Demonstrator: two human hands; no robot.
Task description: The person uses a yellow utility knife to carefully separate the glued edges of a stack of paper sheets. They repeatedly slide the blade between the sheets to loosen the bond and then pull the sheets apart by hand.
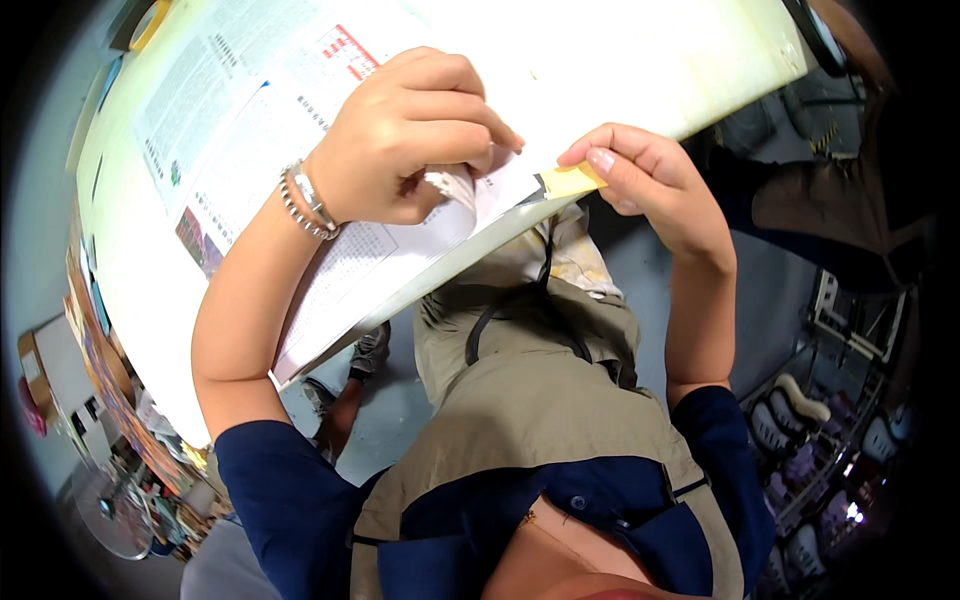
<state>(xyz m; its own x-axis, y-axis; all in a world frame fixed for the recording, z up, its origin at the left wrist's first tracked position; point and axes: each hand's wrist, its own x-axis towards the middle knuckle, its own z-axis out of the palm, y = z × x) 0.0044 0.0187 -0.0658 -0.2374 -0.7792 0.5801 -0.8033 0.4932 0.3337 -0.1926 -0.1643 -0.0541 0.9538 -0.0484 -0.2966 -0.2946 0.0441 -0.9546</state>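
Yellow, flat strip with a dark end (574, 182) is at the near edge of the big, pale table (650, 80). The person's right hand (650, 180) pinches its right end between thumb and fingers, and the dark end points left. The person's left hand (415, 140) is curled, with its fingers bent around a pale, crumpled piece (455, 186); it is hard to tell if that is paper or cloth. Under this hand, white printed paper sheets (345, 255) lie along the near edge. A silver beaded bracelet (300, 205) circles the left wrist.
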